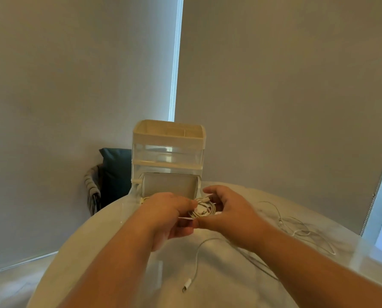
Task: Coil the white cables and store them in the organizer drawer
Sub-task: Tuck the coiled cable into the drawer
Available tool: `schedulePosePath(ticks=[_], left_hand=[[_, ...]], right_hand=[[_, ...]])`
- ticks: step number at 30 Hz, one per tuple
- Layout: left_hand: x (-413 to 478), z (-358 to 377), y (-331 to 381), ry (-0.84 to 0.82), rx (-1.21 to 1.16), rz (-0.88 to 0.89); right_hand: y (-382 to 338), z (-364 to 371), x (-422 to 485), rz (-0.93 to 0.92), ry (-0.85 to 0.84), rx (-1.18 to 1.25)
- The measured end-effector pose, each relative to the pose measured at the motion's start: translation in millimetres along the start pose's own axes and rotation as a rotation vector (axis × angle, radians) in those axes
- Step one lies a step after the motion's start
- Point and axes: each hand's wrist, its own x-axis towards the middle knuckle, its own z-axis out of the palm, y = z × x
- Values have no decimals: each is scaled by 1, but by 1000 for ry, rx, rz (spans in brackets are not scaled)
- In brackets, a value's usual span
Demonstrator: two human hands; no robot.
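Note:
A coiled white cable sits between my two hands, just in front of the organizer. My left hand pinches its left side and my right hand curls round its right side. The cream and clear organizer stands at the table's far edge, with its bottom drawer pulled out toward me. A loose white cable with a plug end trails on the table below my hands. Another loose white cable lies tangled to the right.
The round pale table fills the lower view. A chair with a dark cushion stands behind the table at left. Roller blinds cover the windows behind.

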Motion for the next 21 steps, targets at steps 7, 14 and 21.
schedulePosePath(ticks=[7, 14, 21], left_hand=[[55, -31, 0, 391, 395, 249], [93, -34, -10, 294, 849, 320], [114, -38, -19, 356, 1023, 232]], right_hand=[[6, 32, 62, 75, 37, -102], [25, 53, 100, 141, 76, -177], [28, 64, 116, 138, 49, -301]])
